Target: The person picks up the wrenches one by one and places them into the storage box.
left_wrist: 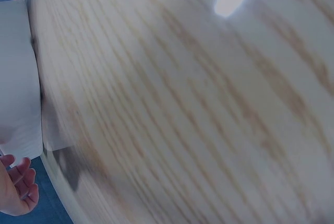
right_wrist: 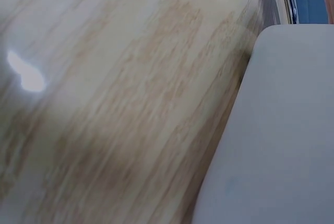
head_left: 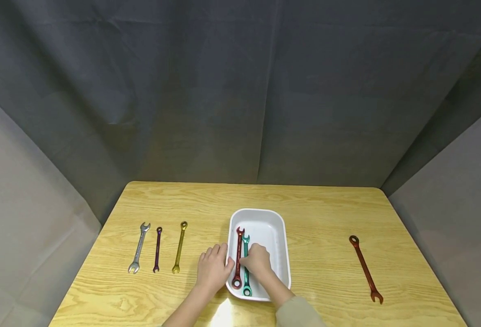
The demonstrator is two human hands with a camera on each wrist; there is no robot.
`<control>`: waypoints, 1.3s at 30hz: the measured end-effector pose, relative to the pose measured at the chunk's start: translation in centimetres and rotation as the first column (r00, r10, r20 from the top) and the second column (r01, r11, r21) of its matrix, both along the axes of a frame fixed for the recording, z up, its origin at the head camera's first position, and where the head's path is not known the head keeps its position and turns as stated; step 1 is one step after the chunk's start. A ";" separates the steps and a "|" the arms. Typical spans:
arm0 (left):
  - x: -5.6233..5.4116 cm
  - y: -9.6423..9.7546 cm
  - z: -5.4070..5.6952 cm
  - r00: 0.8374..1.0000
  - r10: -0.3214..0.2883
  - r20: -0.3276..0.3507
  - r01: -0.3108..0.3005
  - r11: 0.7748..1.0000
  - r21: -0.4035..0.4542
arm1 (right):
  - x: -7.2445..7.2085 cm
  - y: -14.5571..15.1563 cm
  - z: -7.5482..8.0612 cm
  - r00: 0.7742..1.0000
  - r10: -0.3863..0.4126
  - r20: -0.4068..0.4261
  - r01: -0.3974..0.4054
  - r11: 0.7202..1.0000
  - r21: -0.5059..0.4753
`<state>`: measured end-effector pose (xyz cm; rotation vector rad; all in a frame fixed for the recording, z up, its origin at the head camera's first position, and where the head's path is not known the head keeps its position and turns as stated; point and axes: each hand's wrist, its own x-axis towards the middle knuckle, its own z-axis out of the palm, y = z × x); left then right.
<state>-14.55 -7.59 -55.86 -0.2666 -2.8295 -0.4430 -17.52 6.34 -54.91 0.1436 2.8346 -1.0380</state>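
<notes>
In the head view, my left hand is at the left side of a white tray, its thumb over the rim and its fingers outside. My right hand reaches into the tray and pinches a green wrench near its middle. Next to it, a red wrench lies lengthwise along the tray's left side. In the left wrist view, the fingers of my left hand show loosely bent by the tray's far corner. The right wrist view shows mostly the tray's outer wall, with the fingers out of view.
On the wooden table, left of the tray, lie a silver wrench, a purple wrench and a yellow wrench. An orange-brown wrench lies to the right. Dark curtain hangs behind the table.
</notes>
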 end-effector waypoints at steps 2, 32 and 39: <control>0.0 0.0 0.0 1.000 0.001 0.004 -0.001 1.000 0.002 | 0.0 0.0 0.0 1.000 0.004 -0.004 -0.004 1.000 0.008; 0.0 0.0 -0.1 1.000 0.002 0.004 -0.002 1.000 0.006 | -0.2 -0.2 -0.5 1.000 0.009 0.001 -0.009 0.998 0.058; 0.0 0.0 0.0 1.000 0.004 0.023 -0.005 1.000 0.013 | 0.1 -0.1 0.0 1.000 0.020 -0.006 -0.020 0.999 0.043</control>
